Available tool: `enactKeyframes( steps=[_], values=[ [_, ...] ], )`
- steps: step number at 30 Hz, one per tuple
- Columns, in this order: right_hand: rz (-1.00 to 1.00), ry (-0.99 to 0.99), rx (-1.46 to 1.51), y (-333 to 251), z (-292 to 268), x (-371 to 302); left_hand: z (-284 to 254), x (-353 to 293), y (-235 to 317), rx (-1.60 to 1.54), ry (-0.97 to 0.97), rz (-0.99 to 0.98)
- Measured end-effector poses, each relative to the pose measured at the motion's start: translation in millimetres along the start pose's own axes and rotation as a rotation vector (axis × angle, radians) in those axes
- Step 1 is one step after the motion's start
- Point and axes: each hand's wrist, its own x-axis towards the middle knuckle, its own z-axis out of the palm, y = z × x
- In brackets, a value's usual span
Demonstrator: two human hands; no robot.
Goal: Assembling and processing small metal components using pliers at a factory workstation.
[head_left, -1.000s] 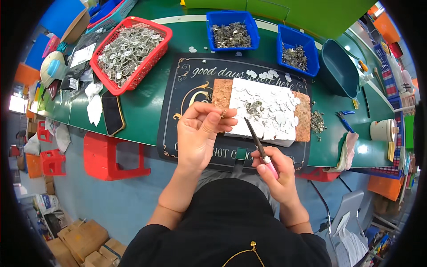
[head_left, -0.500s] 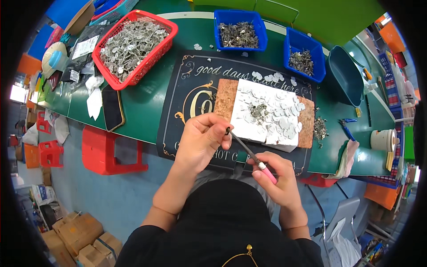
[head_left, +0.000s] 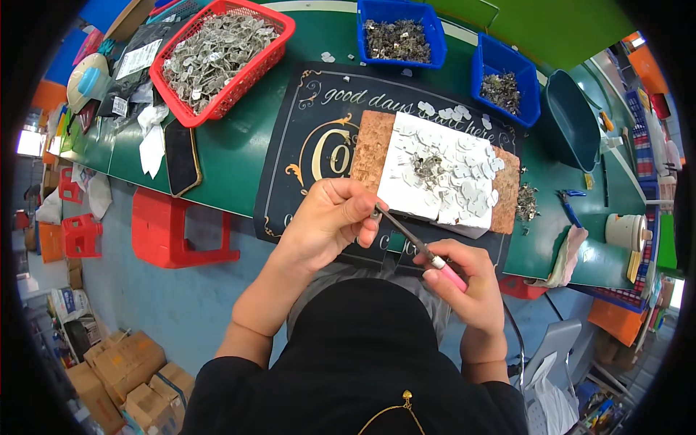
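My left hand (head_left: 330,221) pinches a small metal piece (head_left: 375,214) between thumb and fingers, in front of the white block. My right hand (head_left: 467,279) is closed round the pink handle of a slim tool (head_left: 412,238) with a silver collar and a long dark shaft. The shaft's tip is at the metal piece; whether it touches cannot be made out. Just beyond my hands a white block (head_left: 406,190) lies on a brown speckled board (head_left: 372,148). Many flat white pieces (head_left: 471,170) and a small heap of metal pieces (head_left: 429,168) cover the block.
A red basket (head_left: 284,45) of metal pieces stands far left, near a dark phone (head_left: 181,159). Two blue trays (head_left: 438,54) with metal pieces and a dark green basin (head_left: 569,119) line the far side. Pliers (head_left: 570,206) and a white jar (head_left: 625,230) lie right. Red stools (head_left: 163,232) stand below left.
The view has shifted a little, so the table things sit higher. My right hand has drawn the tool slightly right, away from my left hand, which still pinches the metal piece.
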Motion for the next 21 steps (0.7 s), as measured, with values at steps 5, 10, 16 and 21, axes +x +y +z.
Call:
enactKeyframes(
  steps=[5, 10, 16, 21],
  values=[
    [-0.003, 0.009, -0.057, 0, -1, -3, -3, -4, 1, -0.029, 0.028, -0.038],
    [0.004, 0.003, -0.089, -1, -4, -6, 3, -6, 1, 0.105, 0.058, -0.010],
    [0.099, -0.032, 0.045, -5, -8, -10, 9, -7, 1, 0.248, 0.075, 0.017],
    [0.151, -0.107, 0.114, 4, -3, -10, 6, -9, -1, 0.182, 0.048, -0.034]
  ],
)
